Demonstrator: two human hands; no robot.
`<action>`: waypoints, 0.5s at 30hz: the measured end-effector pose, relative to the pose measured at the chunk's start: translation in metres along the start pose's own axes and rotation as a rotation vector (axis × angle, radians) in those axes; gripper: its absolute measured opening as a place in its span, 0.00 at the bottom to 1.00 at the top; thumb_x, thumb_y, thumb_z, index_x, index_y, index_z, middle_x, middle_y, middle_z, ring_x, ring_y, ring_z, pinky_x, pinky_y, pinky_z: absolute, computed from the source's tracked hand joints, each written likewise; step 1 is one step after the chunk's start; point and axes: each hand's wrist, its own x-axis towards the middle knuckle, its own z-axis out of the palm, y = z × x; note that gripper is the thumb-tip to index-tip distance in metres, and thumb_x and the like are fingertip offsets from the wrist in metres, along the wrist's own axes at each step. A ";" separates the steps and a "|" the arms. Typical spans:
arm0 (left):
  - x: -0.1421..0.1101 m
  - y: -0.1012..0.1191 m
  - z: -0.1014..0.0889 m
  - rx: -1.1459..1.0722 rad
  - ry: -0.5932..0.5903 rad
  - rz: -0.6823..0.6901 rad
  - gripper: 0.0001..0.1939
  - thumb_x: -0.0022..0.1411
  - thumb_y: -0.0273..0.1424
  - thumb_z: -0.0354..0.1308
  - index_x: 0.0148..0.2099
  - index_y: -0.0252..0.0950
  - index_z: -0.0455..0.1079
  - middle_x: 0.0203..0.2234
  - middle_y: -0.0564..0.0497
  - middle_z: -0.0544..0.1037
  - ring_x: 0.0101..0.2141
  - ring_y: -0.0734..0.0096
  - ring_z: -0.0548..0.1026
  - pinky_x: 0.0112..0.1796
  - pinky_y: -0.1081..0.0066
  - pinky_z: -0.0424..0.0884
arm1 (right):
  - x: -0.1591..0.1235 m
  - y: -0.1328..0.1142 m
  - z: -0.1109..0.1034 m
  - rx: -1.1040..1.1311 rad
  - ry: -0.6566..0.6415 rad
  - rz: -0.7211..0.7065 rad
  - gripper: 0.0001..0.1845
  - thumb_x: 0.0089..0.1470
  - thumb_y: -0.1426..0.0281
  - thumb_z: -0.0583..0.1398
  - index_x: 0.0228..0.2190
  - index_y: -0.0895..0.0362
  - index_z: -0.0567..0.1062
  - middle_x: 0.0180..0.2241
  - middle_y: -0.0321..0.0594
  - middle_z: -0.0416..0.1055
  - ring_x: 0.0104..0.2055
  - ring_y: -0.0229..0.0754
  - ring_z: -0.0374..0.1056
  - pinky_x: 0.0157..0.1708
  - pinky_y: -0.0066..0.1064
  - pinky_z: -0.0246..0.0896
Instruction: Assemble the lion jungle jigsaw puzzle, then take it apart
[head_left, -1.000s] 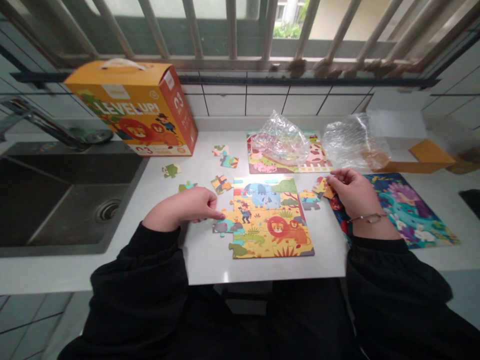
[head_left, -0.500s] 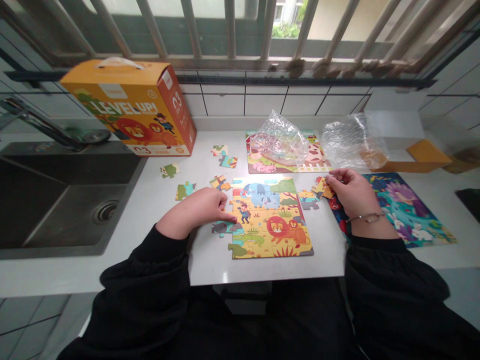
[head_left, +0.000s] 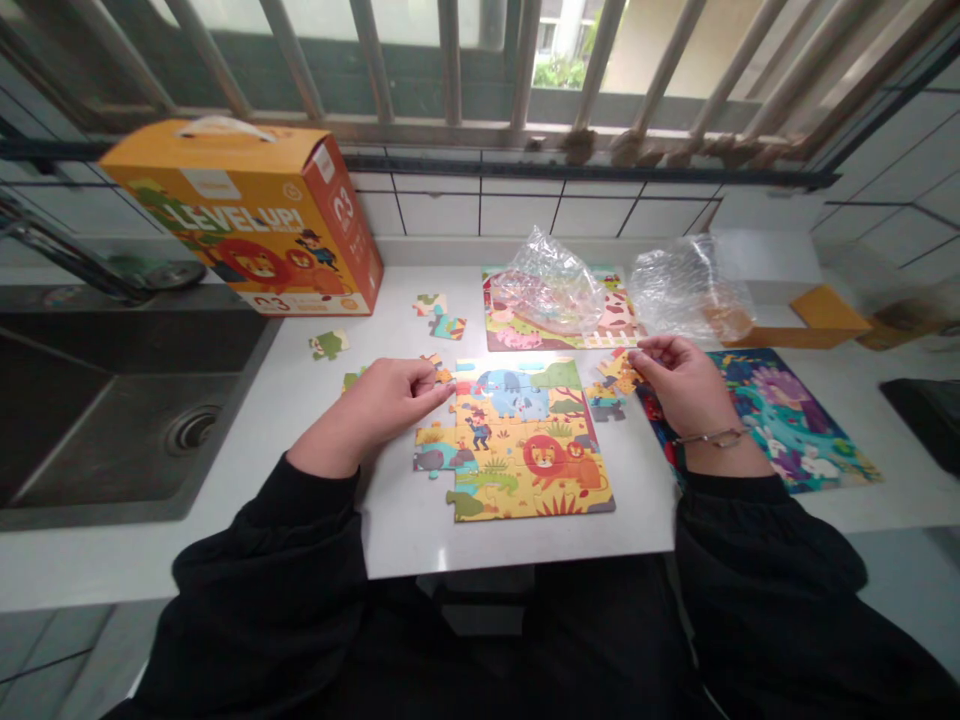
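**Partly assembled jigsaw puzzle on a white counter**

The jigsaw puzzle lies flat in front of the person, its picture showing a lion, elephants and a small explorer. The left hand is half closed, its fingertips just beside a small loose piece at the puzzle's upper left corner (whether that piece is held cannot be told). The right hand pinches an orange puzzle piece near the upper right corner, with a grey-and-blue piece just below it. A thin bracelet circles the right wrist. Beyond lie a farm-scene puzzle under a crumpled plastic bag, a second plastic bag, and a blue rabbit puzzle. An orange box stands back left, beside a steel sink.
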 end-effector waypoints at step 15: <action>0.004 -0.006 0.003 -0.203 -0.038 -0.146 0.22 0.72 0.52 0.62 0.35 0.39 0.72 0.27 0.52 0.76 0.29 0.68 0.70 0.31 0.67 0.63 | -0.080 -0.082 0.125 0.168 -0.423 -0.042 0.20 0.59 0.50 0.72 0.39 0.52 0.77 0.33 0.38 0.79 0.34 0.43 0.76 0.37 0.36 0.72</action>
